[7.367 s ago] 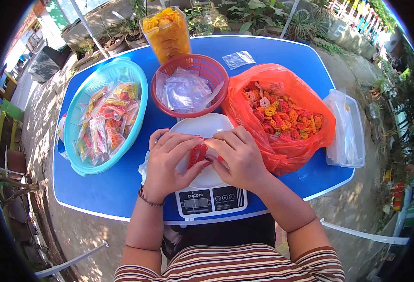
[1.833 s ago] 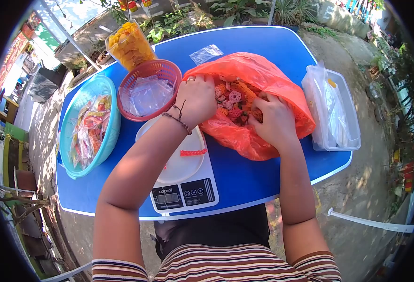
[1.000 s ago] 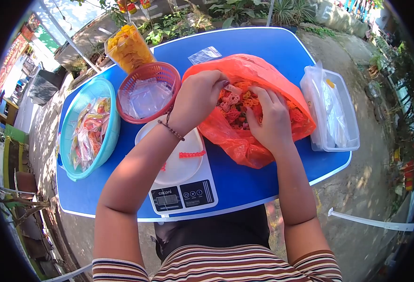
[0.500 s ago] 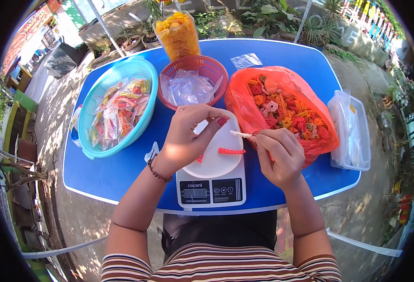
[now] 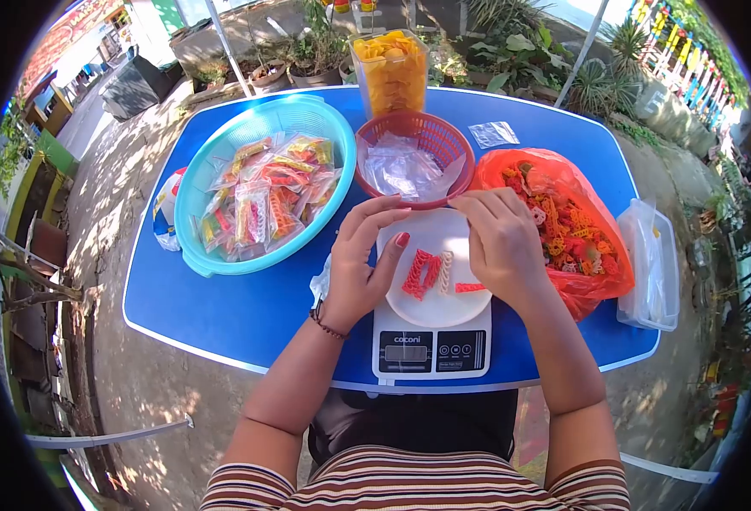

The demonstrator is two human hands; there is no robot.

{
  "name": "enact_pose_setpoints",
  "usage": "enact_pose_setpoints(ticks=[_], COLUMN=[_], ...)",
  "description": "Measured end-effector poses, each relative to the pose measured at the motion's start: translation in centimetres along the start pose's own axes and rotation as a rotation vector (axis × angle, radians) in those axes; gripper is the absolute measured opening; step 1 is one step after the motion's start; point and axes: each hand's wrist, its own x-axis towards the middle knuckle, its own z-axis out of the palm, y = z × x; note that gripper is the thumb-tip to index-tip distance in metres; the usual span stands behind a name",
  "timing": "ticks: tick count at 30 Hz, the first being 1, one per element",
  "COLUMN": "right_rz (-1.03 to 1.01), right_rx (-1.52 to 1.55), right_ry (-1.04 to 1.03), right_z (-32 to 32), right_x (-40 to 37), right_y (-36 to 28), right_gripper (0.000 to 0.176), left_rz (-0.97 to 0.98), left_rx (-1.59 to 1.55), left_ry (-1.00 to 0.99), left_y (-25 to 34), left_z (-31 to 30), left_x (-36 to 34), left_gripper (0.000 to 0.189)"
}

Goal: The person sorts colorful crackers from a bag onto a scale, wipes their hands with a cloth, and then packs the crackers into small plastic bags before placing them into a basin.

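A white kitchen scale (image 5: 388, 319) stands at the table's front edge. On its round plate (image 5: 435, 313) lie red lattice-shaped crackers (image 5: 418, 272), a pale one (image 5: 445, 271) and a red strip (image 5: 470, 288). My left hand (image 5: 358, 264) hovers over the plate's left side, thumb and fingers apart, holding nothing. Above the plate's right side is my right hand (image 5: 505, 243), its fingers stretched towards the rim of the red basket (image 5: 456, 140); nothing shows in it, and its thumb is hidden. Clear plastic bags (image 5: 402, 169) lie in that basket.
A turquoise basket (image 5: 189, 230) of filled packets stands left. An open red plastic bag (image 5: 575, 294) of colourful crackers is right, beside a clear plastic box (image 5: 648, 319). Behind stands a tub of yellow chips (image 5: 391, 81); a flat clear bag (image 5: 494, 134) lies at the back.
The pale cracker has left my right hand, and a pale one now lies on the plate with more red pieces. My right hand has moved up towards the red basket. The view has shifted left.
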Motion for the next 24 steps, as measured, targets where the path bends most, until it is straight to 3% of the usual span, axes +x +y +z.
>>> enact_pose_setpoints(ticks=[2, 8, 13, 16, 20, 23, 24], right_rz=[0.069, 0.013, -0.024, -0.01, -0.119, -0.301, -0.365], right_rx=[-0.185, -0.259, -0.236, -0.023, 0.277, 0.353, 0.368], right_ry=[-0.021, -0.176, -0.178, -0.075, 0.254, 0.116, 0.067], right_z=[0.8, 2.4, 2.0, 1.5, 1.2, 1.0, 1.0], right_x=[1.4, 3.1, 3.1, 2.8, 1.3, -0.2, -0.4], right_y=[0.9, 2.5, 1.5, 0.8, -2.6, -3.9, -4.1], right_gripper=[0.031, 0.038, 0.026, 0.02, 0.018, 0.02, 0.02], left_rz=[0.029, 0.047, 0.06, -0.151, -0.497, -0.651, -0.677], left_rx=[0.035, 0.066, 0.044, -0.081, -0.569, -1.108, -1.132], left_ry=[0.008, 0.002, -0.005, -0.058, -0.246, -0.266, -0.218], left_y=[-0.3, -0.8, -0.4, 0.6, -0.1, -1.0, -0.5], left_z=[-0.2, -0.2, 0.1, -0.9, -2.1, -2.2, -2.0], left_x=[-0.2, -0.4, -0.6, -1.0, -1.2, -1.1, -0.8], left_gripper=[0.023, 0.025, 0.029, 0.02, 0.039, 0.048, 0.046])
